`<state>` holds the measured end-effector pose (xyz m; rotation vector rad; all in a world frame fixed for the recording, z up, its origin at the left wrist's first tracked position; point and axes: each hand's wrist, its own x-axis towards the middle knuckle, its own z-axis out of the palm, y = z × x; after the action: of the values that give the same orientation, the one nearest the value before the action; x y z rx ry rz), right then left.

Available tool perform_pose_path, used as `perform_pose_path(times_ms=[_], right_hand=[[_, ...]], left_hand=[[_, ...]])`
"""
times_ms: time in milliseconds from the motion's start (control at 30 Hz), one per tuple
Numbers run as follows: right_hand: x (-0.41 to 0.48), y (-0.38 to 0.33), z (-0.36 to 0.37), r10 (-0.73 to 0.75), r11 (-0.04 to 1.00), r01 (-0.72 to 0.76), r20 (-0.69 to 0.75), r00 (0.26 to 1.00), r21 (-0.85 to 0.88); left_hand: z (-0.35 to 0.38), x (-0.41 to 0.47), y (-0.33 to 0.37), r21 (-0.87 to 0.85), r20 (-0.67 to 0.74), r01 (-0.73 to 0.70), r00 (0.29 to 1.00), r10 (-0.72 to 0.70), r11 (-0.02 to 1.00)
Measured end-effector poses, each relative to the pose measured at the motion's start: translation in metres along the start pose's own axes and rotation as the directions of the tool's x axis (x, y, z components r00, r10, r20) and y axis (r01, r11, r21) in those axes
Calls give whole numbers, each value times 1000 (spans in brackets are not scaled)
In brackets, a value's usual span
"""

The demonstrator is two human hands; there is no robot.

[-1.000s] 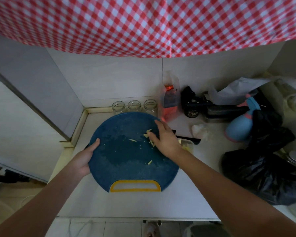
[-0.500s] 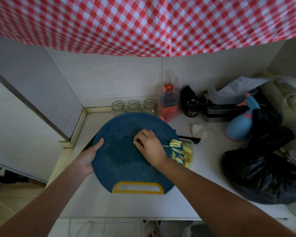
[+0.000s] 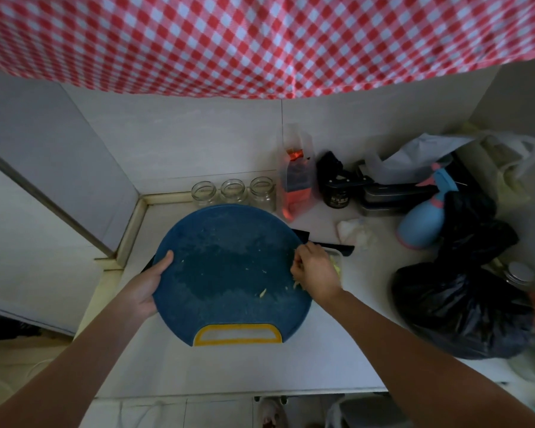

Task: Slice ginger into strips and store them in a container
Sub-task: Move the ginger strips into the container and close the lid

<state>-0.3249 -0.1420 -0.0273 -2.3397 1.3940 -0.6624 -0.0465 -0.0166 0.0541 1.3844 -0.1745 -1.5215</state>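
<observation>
Board (image 3: 229,242): blue, round, yellow handle slot; lies on the desk (image 3: 337,350).
Left hand (image 3: 145,288): grips the board's left rim, thumb on top.
Right hand (image 3: 317,273): at the board's right rim, over the container (image 3: 338,257). Fingers are curled, but it cannot be told whether they pinch strips.
Ginger (image 3: 262,292): a few pale scraps on the board's right half; yellow shows in the container.
Container: clear, just beside the board, mostly hidden by the hand.
Done: slicing looks finished; most strips appear off the board.
Left: probably the last scraps to sweep over; no lid seen.
Writing: dark jar (image 3: 337,196) at the back bears a label, too small to read.
</observation>
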Motion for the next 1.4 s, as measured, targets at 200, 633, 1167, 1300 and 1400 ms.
perform_pose_path(times_ms=[200, 633, 1167, 1300, 1400], right_hand=[[-12, 21, -16, -15, 997, 14, -12, 1000, -82], [-48, -70, -11, -415, 908, 407, 336, 845, 99], [-67, -7, -15, 77, 991, -44, 276, 958, -124], [-64, 10, -20, 135, 981, -93, 254, 958, -172], [-52, 15, -27, 138, 985, -107, 235, 962, -139]], left_hand=[[-5, -6, 9, 8, -2, -24, 1000, 24, 1000], [9, -5, 17, -38, 2, -55, 998, 55, 998], [11, -2, 20, 28, 8, -27, 1000, 26, 999], [7, -3, 24, 29, -14, -26, 1000, 26, 999], [3, -4, 27, 44, -58, -27, 998, 29, 999]])
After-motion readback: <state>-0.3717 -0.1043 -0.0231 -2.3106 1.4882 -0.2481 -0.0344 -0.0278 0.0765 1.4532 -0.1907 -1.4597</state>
